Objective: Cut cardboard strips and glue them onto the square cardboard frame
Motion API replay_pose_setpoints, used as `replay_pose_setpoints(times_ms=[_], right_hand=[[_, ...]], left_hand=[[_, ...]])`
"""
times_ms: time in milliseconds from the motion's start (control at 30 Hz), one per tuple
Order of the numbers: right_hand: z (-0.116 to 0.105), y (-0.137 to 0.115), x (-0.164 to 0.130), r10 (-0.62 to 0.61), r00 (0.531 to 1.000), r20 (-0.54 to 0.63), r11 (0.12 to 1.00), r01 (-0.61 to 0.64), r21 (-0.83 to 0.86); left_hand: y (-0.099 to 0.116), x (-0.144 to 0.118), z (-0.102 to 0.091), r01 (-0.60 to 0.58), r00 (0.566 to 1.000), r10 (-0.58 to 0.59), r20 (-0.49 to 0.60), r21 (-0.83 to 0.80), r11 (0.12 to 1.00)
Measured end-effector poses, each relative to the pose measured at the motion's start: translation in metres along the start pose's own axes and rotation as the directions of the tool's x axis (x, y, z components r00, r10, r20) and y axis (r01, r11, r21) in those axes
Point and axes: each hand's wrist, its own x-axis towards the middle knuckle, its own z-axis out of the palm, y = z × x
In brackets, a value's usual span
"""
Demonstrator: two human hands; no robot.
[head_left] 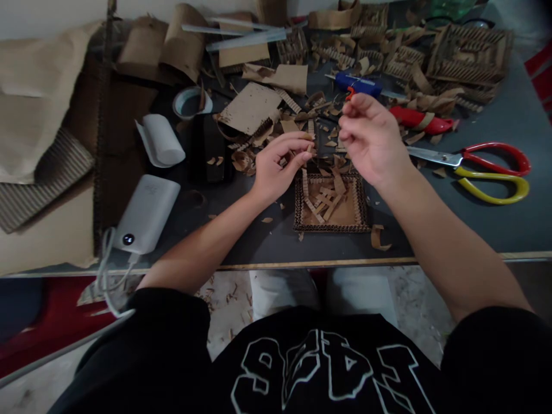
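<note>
My left hand (282, 164) is closed in a pinch on a small cardboard strip (310, 149), over the scraps. My right hand (373, 138) is raised to the right, its fingers curled together; what they hold, if anything, I cannot make out. Just behind its fingertips show a blue glue gun (360, 84) and an orange part that looks like its trigger (350, 92). Below and between my hands lies a square, shallow cardboard tray (331, 227) with corrugated walls, and several thin cardboard strips (330, 198) lie loose inside it.
Scissors (491, 164) with red and yellow handles lie right, near a red tool (420, 119). On the left are a white power bank (147, 213) with a cable, a paper roll (161, 141), tape (190, 103) and cardboard sheets (38, 109). Scraps and corrugated pieces (472, 54) fill the back.
</note>
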Motion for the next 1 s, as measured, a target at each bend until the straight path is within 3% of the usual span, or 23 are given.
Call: replay_pose_setpoints(times_ms=[200, 333, 500, 767, 867, 1000], right_hand=[[0.015, -0.015, -0.005, -0.004, 0.996, -0.086, 0.997, 0.011, 0.078], [0.015, -0.023, -0.007, 0.051, 0.998, -0.048, 0.991, -0.045, 0.127], [0.017, -0.027, -0.01, 0.035, 0.998, -0.056, 0.993, -0.028, 0.115], [0.02, -0.034, -0.015, -0.214, 0.975, -0.061, 0.95, 0.193, -0.247], [0.023, -0.047, -0.021, -0.291, 0.956, 0.015, 0.864, 0.27, -0.425], [0.028, -0.066, -0.03, -0.358, 0.922, 0.146, 0.681, 0.365, -0.635]], left_hand=[[-0.004, -0.001, 0.0, 0.011, 1.0, -0.011, 0.016, -0.009, 1.0], [-0.003, 0.0, 0.0, 0.003, 1.0, -0.003, 0.012, -0.017, 1.0], [0.0, 0.001, 0.0, -0.005, 1.0, 0.005, 0.007, -0.017, 1.0], [-0.001, 0.001, 0.0, -0.01, 1.0, 0.01, 0.015, -0.002, 1.0], [0.002, 0.001, -0.001, 0.014, 0.998, -0.014, 0.058, -0.012, 1.0], [0.008, 0.001, -0.001, 0.001, 0.987, 0.005, 0.159, -0.035, 0.999]])
